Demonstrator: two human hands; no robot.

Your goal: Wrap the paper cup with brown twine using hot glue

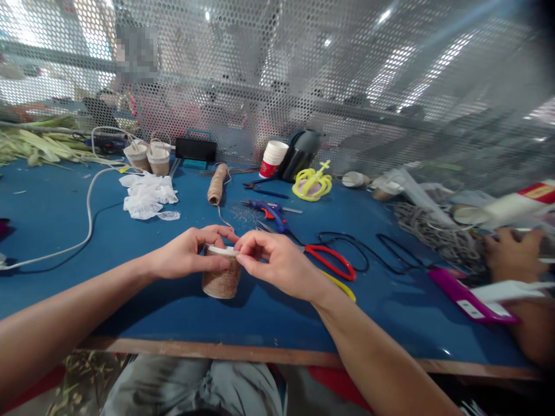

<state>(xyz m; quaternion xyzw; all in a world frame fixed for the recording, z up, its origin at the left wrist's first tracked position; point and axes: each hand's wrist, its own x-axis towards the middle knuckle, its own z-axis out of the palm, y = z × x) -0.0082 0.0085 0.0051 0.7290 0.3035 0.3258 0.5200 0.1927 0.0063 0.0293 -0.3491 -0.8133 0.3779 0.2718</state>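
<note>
A paper cup (pixel 221 281) wrapped in brown twine stands upright in front of me, slightly above or on the table; its white rim shows. My left hand (pixel 202 251) grips the cup from the left, thumb on the near side and fingers over the rim. At the cup's upper right edge, my right hand (pixel 271 260) is closed in a pinch on the twine, though its fingertips partly hide the strand. That twine runs back to a twine spool (pixel 217 184) lying behind the hands. A blue glue gun (pixel 269 215) and red-and-yellow-handled scissors (pixel 332 263) lie to the right.
White gloves (pixel 150 195), wrapped cups (pixel 159 159) and a phone (pixel 196 150) are at the left back. Stacked paper cups (pixel 273 159), pliers (pixel 265 189) and a yellow crown (pixel 312 184) stand farther back. Another person's hand (pixel 515 254) is at right, near a purple glue gun (pixel 472 297).
</note>
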